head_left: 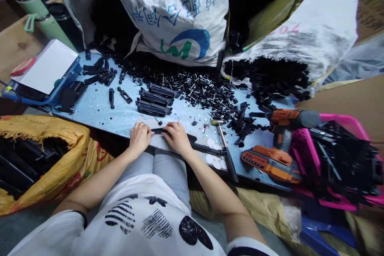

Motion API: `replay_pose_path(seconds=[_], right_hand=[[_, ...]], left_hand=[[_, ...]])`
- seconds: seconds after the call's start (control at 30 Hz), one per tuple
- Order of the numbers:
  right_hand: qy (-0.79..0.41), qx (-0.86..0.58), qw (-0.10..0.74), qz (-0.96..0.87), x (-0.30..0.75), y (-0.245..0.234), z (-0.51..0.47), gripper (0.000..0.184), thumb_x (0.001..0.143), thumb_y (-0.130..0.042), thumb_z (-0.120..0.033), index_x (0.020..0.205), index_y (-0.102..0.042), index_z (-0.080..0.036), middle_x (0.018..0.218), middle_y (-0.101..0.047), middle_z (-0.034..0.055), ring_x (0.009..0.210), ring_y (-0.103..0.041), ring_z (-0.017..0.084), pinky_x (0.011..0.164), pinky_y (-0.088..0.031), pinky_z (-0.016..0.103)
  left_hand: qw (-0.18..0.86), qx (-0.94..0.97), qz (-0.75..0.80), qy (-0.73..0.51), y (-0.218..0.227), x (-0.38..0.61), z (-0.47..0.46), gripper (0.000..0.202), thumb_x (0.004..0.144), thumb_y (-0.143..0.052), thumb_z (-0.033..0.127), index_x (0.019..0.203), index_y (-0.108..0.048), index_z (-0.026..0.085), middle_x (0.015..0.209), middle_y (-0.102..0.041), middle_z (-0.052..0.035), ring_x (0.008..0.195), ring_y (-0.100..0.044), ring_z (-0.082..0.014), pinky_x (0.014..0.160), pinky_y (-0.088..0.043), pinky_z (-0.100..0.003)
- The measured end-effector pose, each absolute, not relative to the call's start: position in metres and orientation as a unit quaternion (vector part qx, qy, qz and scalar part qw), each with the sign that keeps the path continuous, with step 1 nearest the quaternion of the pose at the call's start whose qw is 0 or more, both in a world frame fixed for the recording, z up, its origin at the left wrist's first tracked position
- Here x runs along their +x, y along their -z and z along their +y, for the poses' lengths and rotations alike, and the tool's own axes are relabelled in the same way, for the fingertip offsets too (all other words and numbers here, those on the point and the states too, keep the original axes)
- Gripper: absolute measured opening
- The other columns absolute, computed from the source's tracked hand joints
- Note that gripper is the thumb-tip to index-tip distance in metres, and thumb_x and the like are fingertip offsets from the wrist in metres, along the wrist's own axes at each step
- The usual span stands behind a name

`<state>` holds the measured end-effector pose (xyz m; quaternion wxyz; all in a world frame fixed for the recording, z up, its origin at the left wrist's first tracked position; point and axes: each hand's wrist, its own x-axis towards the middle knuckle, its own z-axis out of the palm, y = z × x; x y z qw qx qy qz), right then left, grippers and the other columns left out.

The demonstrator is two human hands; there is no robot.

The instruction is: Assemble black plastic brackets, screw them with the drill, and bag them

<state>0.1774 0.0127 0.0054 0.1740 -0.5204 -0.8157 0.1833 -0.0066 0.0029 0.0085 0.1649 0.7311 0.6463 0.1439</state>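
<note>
Both your hands are at the near edge of the tabletop (93, 117), roughly mid-length. Left hand (139, 138): fingers curled closed, gripping one end of a black bar (157, 131). Right hand (176, 138): fingers bent down over the same bar; what's under the palm, can't tell.

Surface is pale blue, speckled. Three black assemblies (154, 98) sit in a row just beyond your hands. Big heap of black pins (207, 93) runs along the far edge; loose black links (111, 98) toward the far left corner. Hammer (230, 163) crosses the near edge right of you, white discs (216, 164) beside it. Orange drill (282, 140) near the right end.

Room: blue tray (49, 101) at the left end, pink basket (309, 149) at the right end, white sack (195, 26) against the far edge, yellow sack (75, 160) of black parts below the near left corner.
</note>
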Motion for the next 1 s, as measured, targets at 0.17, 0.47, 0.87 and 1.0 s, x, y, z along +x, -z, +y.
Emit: replay_pose_path(seconds=[0.17, 0.47, 0.87, 1.0], right_hand=[[-0.186, -0.528, 0.169, -0.811, 0.177, -0.005, 0.012, 0.023, 0.088, -0.053, -0.028, 0.107, -0.064, -0.021, 0.107, -0.056, 0.0102, 0.100, -0.046, 0.024, 0.084, -0.043, 0.039], [-0.173, -0.535, 0.172, -0.809, 0.175, -0.001, 0.008, 0.025, 0.089, -0.051, -0.030, 0.109, -0.063, -0.020, 0.110, -0.055, 0.0106, 0.100, -0.045, 0.025, 0.084, -0.042, 0.040], [-0.162, -0.542, 0.192, -0.802, 0.173, 0.001, 0.005, 0.023, 0.090, -0.050, -0.028, 0.108, -0.062, -0.021, 0.109, -0.055, 0.0102, 0.099, -0.045, 0.026, 0.082, -0.042, 0.041], [-0.151, -0.543, 0.199, -0.801, 0.172, 0.002, 0.006, 0.022, 0.090, -0.051, -0.029, 0.106, -0.062, -0.020, 0.106, -0.057, 0.0096, 0.098, -0.046, 0.025, 0.082, -0.042, 0.039]], left_hand=[[0.148, 0.753, 0.617, -0.172, -0.005, -0.010, 0.000, 0.018, 0.089, -0.050, 0.028, 0.093, -0.066, 0.019, 0.095, -0.065, -0.0091, 0.092, -0.054, -0.0243, 0.079, -0.034, -0.038], [0.102, 0.770, 0.621, -0.105, -0.013, 0.003, 0.001, 0.019, 0.088, -0.048, 0.021, 0.096, -0.064, 0.015, 0.097, -0.063, -0.0125, 0.093, -0.052, -0.0274, 0.077, -0.034, -0.040], [0.173, 0.779, 0.598, -0.069, -0.013, -0.003, 0.031, 0.006, 0.077, -0.064, 0.020, 0.080, -0.062, 0.015, 0.086, -0.061, -0.0106, 0.088, -0.055, -0.0269, 0.074, -0.042, -0.036], [0.198, 0.782, 0.580, -0.111, -0.010, -0.006, 0.030, 0.007, 0.075, -0.065, 0.019, 0.074, -0.059, 0.017, 0.082, -0.060, -0.0085, 0.083, -0.055, -0.0249, 0.072, -0.042, -0.035]])
